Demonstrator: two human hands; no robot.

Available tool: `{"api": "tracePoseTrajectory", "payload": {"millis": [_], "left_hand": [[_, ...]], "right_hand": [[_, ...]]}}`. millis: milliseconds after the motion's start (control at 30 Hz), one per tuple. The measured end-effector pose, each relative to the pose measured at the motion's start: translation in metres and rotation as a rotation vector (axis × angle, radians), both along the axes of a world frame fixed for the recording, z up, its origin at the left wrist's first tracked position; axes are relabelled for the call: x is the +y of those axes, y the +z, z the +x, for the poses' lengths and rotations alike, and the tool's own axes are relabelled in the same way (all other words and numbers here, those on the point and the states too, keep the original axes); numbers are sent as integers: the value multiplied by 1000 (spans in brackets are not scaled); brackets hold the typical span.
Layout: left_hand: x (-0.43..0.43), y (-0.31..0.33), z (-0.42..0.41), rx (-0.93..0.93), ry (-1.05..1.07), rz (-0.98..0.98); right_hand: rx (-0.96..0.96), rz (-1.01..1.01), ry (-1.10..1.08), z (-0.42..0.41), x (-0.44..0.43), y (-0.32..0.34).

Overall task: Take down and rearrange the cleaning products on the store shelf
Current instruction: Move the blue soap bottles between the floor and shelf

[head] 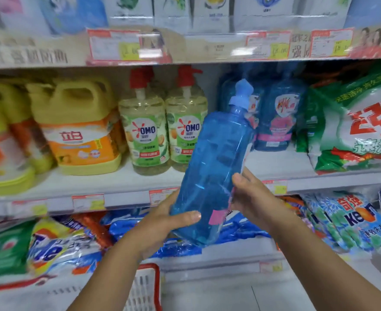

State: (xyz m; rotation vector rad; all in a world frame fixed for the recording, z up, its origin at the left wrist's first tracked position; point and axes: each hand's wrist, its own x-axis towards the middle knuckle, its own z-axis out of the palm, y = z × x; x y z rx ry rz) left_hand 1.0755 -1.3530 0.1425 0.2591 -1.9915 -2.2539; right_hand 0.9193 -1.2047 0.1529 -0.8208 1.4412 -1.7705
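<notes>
Both left hand and right hand grip a blue bottle.

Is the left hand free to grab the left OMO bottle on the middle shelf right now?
Probably not yet: the left hand grips the blue bottle with the right hand. The OMO bottle itself stands unobstructed.

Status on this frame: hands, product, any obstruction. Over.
Left hand and right hand both grip blue bottle near its base. Bottle tilted, off the shelf, cap up. Nothing between it and the middle shelf.
</notes>
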Motion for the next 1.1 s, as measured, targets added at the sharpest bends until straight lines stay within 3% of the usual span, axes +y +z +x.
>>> {"api": "tracePoseTrajectory", "payload": {"millis": [133, 267, 367, 533, 600, 767, 833, 900, 1033, 1100], "left_hand": [[-8, -17, 28, 49, 214, 84], [-15, -22, 47, 16, 418, -246], [-13, -22, 54, -11, 458, -507], [-18, -13, 59, -37, 416, -637], [-28, -9, 62, -70, 360, -588], [-47, -17, 73, -106, 114, 24], [-43, -22, 75, -112, 117, 112], [-35, -20, 74, -62, 166, 71], [-12, -9, 66, -27, 435, -300], [-7, -6, 65, -44, 426, -399]], "right_hand": [[142, 110, 54, 17, -14, 18], [190, 108, 2, 41, -32, 28], [140, -21, -192, 57, -49, 22], [155, -161, -227, 56, -53, 28], [148, -173, -198, 53, -51, 30], [132, -123, -11, 48, -43, 30], [139, -92, 81, 49, -41, 32], [174, -95, 75, 49, -41, 37], [287, -96, -151, 42, -41, 44], [287, -111, -171, 39, -38, 45]]}}
